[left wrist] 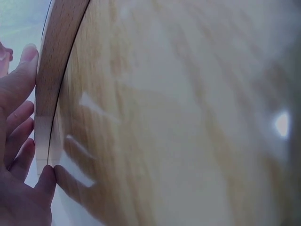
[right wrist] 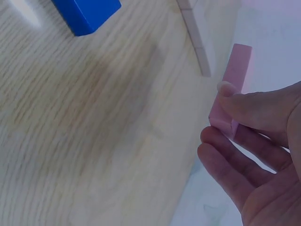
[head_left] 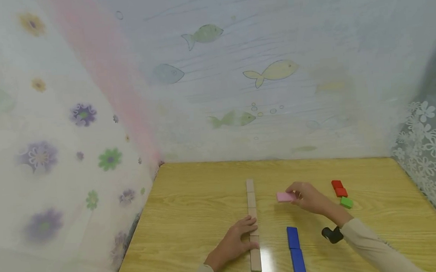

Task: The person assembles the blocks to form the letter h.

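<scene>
Pink rectangular block (head_left: 282,197) is being pinched, apparently for positioning, by the right hand (head_left: 310,199) in the head view; the left hand (head_left: 237,241) is lying spread across a wooden-block row (head_left: 251,199). Left-wrist view: its fingertips are touching that row (perhaps steadying it). Right-wrist view: thumb and fingers are gripping one end, probably calling for a level lowering.

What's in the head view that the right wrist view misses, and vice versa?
Head only: the left hand resting on the row of wooden blocks, plus two red blocks and one green block.

Right wrist only: the thumbnail against the pink block, and that block's hand-side end, which the hand covers in the head view.

Both: the right hand pinching the pink block, blue on the tabletop, and at least part of the wooden row.
</scene>
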Tool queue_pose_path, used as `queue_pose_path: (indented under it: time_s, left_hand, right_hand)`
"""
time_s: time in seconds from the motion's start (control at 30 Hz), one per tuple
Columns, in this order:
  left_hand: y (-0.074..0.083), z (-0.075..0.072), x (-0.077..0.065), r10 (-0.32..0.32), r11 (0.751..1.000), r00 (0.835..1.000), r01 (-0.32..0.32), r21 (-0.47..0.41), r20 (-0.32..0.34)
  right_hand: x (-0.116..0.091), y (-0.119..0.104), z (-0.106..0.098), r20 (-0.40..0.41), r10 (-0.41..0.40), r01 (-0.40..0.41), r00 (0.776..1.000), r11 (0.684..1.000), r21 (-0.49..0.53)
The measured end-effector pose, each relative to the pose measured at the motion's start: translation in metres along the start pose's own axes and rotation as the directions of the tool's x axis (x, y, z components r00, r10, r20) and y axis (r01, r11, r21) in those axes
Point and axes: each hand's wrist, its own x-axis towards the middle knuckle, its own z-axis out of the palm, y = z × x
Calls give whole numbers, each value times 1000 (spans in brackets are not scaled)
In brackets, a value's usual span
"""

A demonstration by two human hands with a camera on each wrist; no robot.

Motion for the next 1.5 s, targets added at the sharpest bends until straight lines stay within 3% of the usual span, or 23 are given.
queue_pose_path:
  time_s: [1.07, 1.5]
  left_hand:
    - [-2, 1, 0, 13, 1000, 1000, -13, 13, -1]
    - [0, 0, 0, 3, 1000, 1000, -3, 11, 2]
  right_hand:
    - [10, -11, 57, -15, -50, 51, 999, 996, 70]
    - [14, -15, 73, 40, 52, -56, 998, 994, 96]
